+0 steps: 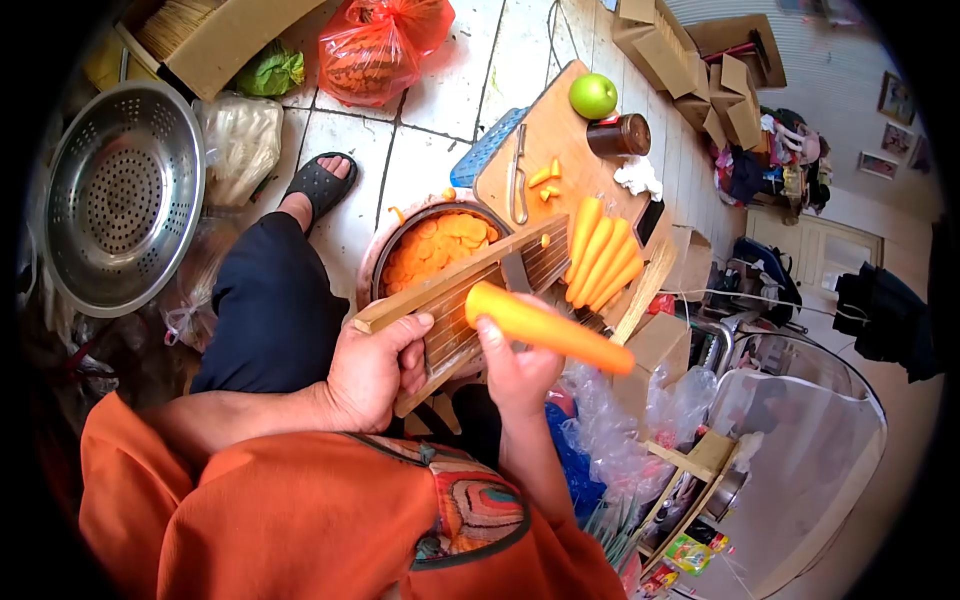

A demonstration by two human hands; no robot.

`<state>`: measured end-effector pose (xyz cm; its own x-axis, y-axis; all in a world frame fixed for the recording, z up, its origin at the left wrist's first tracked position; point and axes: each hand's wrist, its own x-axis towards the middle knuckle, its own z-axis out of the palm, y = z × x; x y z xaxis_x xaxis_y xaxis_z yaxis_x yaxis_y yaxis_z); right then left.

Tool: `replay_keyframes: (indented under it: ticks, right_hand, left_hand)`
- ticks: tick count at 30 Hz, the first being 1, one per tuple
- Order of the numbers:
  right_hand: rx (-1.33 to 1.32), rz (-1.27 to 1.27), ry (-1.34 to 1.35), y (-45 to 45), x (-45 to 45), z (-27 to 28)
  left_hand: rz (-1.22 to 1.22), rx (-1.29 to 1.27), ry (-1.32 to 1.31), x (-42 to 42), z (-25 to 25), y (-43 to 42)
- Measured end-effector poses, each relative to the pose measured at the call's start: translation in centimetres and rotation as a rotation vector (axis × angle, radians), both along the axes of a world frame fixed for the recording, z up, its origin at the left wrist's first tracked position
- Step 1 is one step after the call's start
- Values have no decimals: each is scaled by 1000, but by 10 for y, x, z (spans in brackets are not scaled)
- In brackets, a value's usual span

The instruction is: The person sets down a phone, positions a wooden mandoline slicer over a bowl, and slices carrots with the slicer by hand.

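My left hand (375, 372) grips the near end of a wooden slicer (400, 307), a framed board with a metal blade across it. The slicer slants over a round pot (372, 262) that holds a heap of carrot slices (440, 248). In my right hand (520, 368) is a thick peeled carrot (550, 332), its blunt end above the slicer's face; I cannot tell whether it touches. Past the slicer, several peeled carrots (603, 250) lie side by side on a wooden cutting board (560, 120). A peeler (518, 185) and small carrot ends (545, 175) rest there too.
A green apple (593, 96) and a dark jar (618, 136) sit on the board's far part. A metal colander (125, 200) stands at left. A red bag (385, 45) with a striped round fruit lies on the tiles. Plastic bags (620, 420) crowd the right.
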<state>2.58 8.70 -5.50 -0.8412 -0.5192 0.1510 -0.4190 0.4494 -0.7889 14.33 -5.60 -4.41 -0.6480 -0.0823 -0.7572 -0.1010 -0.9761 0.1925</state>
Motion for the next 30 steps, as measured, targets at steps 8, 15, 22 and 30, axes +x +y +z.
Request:
replay_keyframes:
  ticks: [8,15,22,30]
  right_hand:
    - [-182,-241,-248,21,-55,-45]
    - [-78,-222,-165,7,-28,-27]
    - [-215,-255,-298,5,-19,-28]
    - [-227,-322,-249,21,-65,-59]
  left_hand:
    - [31,33,62,2,-4,1]
    - [28,35,49,2,-4,3]
    - [30,46,43,1,-2,1]
    - [50,47,78,4,-4,3]
